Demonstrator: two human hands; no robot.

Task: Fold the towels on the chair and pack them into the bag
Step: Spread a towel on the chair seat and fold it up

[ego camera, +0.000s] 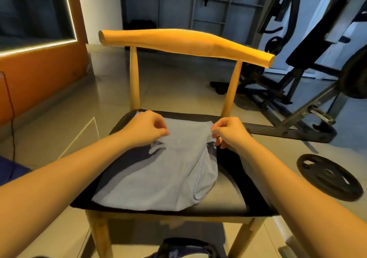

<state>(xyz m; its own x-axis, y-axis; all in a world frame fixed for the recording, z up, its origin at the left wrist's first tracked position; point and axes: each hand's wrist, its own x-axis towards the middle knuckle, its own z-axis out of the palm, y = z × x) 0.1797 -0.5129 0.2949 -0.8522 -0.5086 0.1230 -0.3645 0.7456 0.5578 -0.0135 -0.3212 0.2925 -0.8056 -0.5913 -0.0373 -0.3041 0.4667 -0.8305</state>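
bag [184,247] peeks in at the bottom edge. towel [158,178] lies mid-frame on the chair [228,202] seat. looks soft, light and floppy, so corners are the spot to grab. left hand [147,130] and right hand [228,132]: each grip pinches its far edge.

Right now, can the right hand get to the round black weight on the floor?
Probably, but not straight away. The right hand is pinching the towel on the chair. The weight plate lies on the floor on that side, nothing between, so letting go and reaching down should work.
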